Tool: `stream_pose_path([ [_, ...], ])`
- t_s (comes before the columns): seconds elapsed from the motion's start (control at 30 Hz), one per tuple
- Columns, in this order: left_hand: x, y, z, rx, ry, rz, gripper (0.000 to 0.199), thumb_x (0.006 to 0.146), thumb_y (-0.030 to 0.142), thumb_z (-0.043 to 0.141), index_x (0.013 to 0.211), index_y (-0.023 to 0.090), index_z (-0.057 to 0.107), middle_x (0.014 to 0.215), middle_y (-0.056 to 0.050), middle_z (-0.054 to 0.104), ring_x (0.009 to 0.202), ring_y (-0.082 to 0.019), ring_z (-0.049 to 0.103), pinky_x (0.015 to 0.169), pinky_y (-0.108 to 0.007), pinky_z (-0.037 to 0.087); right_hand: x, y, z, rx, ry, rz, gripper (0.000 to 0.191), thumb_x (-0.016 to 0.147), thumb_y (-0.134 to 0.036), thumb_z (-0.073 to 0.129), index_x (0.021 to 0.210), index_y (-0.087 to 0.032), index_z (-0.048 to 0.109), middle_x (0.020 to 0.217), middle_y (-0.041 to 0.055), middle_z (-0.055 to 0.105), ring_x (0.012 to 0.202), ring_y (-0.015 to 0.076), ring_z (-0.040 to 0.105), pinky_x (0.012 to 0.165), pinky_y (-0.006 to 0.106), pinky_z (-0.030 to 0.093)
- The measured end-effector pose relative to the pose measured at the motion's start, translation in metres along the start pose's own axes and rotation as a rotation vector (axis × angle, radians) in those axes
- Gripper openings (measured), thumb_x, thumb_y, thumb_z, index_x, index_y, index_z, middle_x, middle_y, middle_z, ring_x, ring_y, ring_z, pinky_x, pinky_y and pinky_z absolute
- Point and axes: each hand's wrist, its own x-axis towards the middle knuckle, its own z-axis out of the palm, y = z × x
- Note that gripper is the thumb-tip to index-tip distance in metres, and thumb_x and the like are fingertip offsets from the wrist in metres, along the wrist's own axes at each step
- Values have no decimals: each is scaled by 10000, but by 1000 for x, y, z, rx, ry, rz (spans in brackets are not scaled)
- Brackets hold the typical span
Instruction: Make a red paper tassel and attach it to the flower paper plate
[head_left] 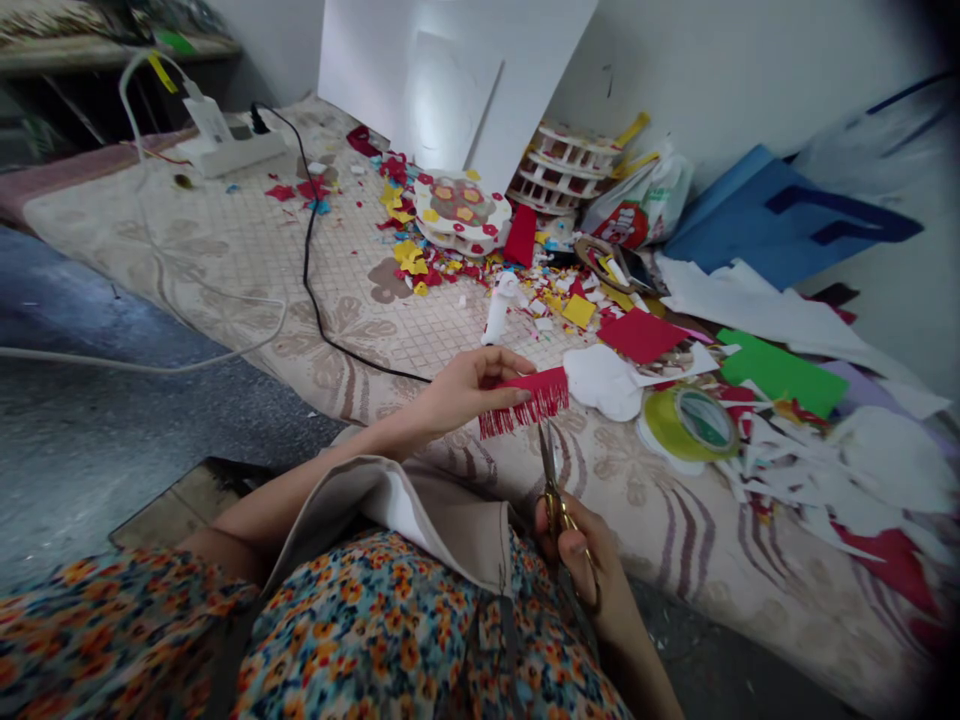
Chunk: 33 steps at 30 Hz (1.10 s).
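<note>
A strip of red paper [545, 384] with a fringe cut along its lower edge is pinched in my left hand [472, 388], between thumb and fingers. My right hand [585, 555] grips a pair of gold-handled scissors [553, 490], its fingers through the handle loops. The scissor tips point up at the fringe, close to its lower edge; whether they touch it I cannot tell. Just right of the strip lies a white scalloped paper piece [604, 381] on the patterned tablecloth [637, 510].
A roll of yellow-green tape [686, 424] sits at the right beside white paper scraps [814, 470]. Farther back are a white decorated model [461, 212], a glue gun [499, 305] and coloured cuttings. A black cable [309, 245] crosses the cloth from a power strip [232, 150].
</note>
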Motion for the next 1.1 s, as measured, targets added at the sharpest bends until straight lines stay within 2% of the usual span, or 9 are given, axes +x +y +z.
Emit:
stream_pose_path([
  [0.6, 0, -3, 2, 75, -33, 68, 282, 769, 177, 679, 1022, 106, 575, 808, -22, 642, 671, -70, 568, 627, -208, 418, 4, -4, 0, 14, -21, -2, 566, 826, -748, 363, 738, -200, 468, 593, -48, 318, 545, 113, 270, 508, 273, 204],
  [1.1, 0, -4, 1, 63, -35, 69, 281, 780, 183, 676, 1029, 105, 571, 810, -22, 638, 671, -71, 566, 625, -207, 419, 5, -2, -1, 26, -12, 18, 546, 830, -730, 389, 735, -199, 468, 594, -48, 326, 543, 110, 269, 499, 265, 204],
])
